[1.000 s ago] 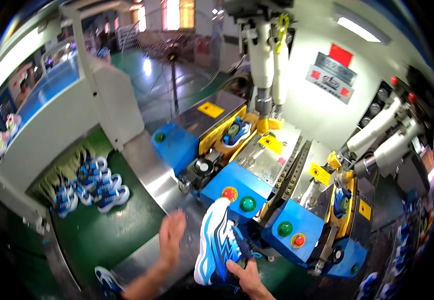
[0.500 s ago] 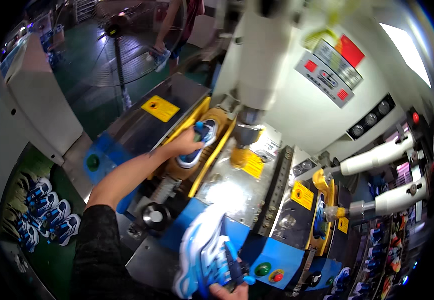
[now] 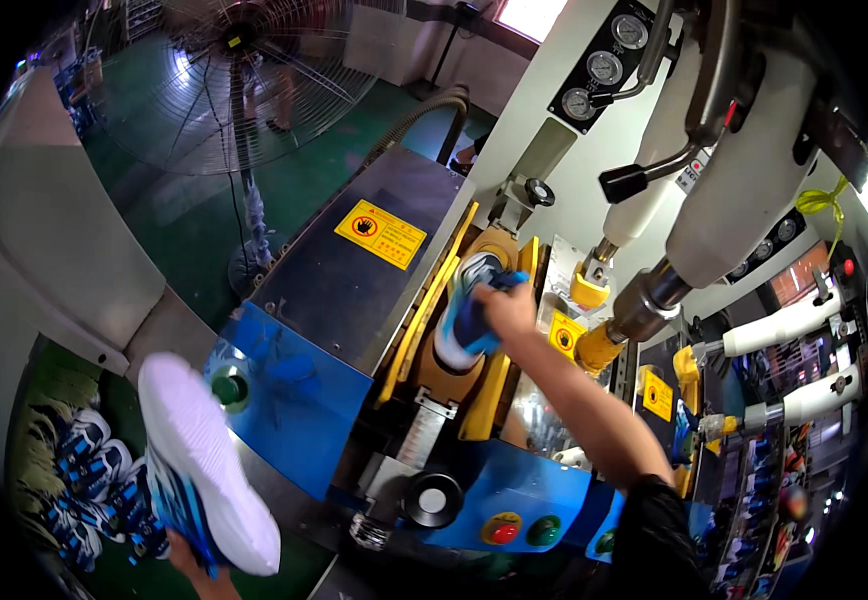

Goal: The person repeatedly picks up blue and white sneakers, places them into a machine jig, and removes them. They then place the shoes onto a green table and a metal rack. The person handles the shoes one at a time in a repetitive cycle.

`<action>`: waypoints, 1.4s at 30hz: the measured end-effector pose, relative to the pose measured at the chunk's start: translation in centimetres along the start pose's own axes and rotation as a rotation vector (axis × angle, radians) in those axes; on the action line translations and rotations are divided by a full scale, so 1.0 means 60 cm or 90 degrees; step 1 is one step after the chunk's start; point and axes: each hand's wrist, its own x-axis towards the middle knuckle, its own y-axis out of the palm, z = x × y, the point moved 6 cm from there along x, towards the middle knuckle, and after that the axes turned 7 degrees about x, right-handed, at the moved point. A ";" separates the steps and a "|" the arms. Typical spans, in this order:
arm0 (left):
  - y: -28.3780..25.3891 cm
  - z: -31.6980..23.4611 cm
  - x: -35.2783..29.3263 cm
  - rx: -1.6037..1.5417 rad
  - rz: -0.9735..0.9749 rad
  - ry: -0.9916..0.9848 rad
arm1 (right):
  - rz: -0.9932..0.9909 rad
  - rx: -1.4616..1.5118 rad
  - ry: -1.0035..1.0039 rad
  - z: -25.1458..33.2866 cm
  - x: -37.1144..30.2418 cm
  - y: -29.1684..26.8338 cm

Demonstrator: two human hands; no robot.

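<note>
Head view: grips white-soled shoe [image 3: 216, 470] with left hand [image 3: 192, 572], mostly hidden behind it, and motion-blurred blue-and-white shoe [image 3: 462, 335] with right hand [image 3: 506, 308], fingertips smeared.

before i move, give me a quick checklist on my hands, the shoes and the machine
1. Left hand holding its shoe: ok, pale sole toward the camera.
2. Right hand clear of the machine: not ok, it is on the seated shoe.
3. Seated shoe between the yellow pads: ok.
4. Yellow press tips off the seated shoe: ok, to its right.
5. Red button pressed or not: cannot tell.
</note>
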 end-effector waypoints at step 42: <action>-0.153 0.108 -0.804 0.699 -0.647 -0.010 | 0.764 -0.029 -0.247 -0.288 -0.884 -0.361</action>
